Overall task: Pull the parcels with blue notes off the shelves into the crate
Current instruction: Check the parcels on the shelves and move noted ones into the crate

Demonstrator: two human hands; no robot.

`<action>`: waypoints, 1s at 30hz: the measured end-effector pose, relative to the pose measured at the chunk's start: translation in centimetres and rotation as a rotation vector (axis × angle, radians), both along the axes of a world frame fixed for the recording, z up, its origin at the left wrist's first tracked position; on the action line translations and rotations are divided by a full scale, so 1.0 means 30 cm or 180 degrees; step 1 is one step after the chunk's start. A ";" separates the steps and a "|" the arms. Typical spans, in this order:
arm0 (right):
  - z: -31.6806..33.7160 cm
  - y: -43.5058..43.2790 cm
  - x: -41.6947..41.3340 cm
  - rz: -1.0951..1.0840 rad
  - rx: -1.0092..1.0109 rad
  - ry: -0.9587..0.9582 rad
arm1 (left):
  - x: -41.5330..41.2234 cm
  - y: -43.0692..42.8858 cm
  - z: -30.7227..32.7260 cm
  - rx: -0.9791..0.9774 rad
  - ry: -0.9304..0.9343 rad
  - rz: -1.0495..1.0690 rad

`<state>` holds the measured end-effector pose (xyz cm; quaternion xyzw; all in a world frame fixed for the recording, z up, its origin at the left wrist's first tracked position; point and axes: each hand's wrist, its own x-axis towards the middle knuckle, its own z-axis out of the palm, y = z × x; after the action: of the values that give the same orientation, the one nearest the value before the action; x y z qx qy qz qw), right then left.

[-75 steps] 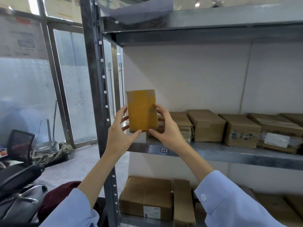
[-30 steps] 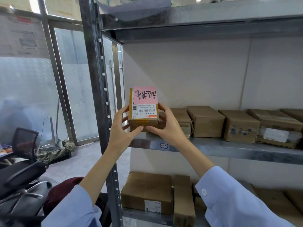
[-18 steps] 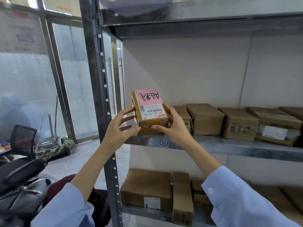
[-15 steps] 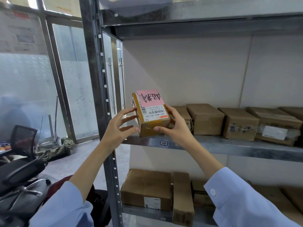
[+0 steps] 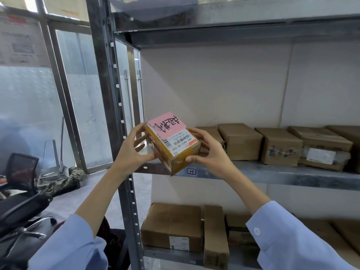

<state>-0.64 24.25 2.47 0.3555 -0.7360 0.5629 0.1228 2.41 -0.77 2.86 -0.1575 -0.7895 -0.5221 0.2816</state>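
Both hands hold a small cardboard parcel tilted in front of the middle shelf; the left hand has its fingers curled round the left side, the right hand grips the right end. A pink note with black handwriting tops it, above a white barcode label

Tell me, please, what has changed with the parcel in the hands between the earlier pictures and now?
The parcel was turned over from its plain brown face to the side with the pink note and label, then tilted, its near corner dipping towards the shelf edge. The left hand and right hand held it throughout. The boxes on the shelf have not moved.
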 end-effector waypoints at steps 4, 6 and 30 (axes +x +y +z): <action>-0.002 -0.001 -0.015 -0.0466 -0.0145 0.0240 | -0.005 -0.019 -0.016 0.0141 0.0182 0.0274; 0.002 0.002 -0.021 -0.0670 -0.0225 0.0359 | -0.005 -0.020 -0.022 0.0148 0.0258 0.0409; 0.007 -0.025 0.026 -0.0386 -0.0083 0.0014 | 0.055 0.038 -0.056 0.0358 0.0269 0.0486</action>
<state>0.15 23.52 2.68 0.3098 -0.7485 0.5632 0.1629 4.06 0.37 1.17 -0.1027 -0.7561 -0.5355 0.3619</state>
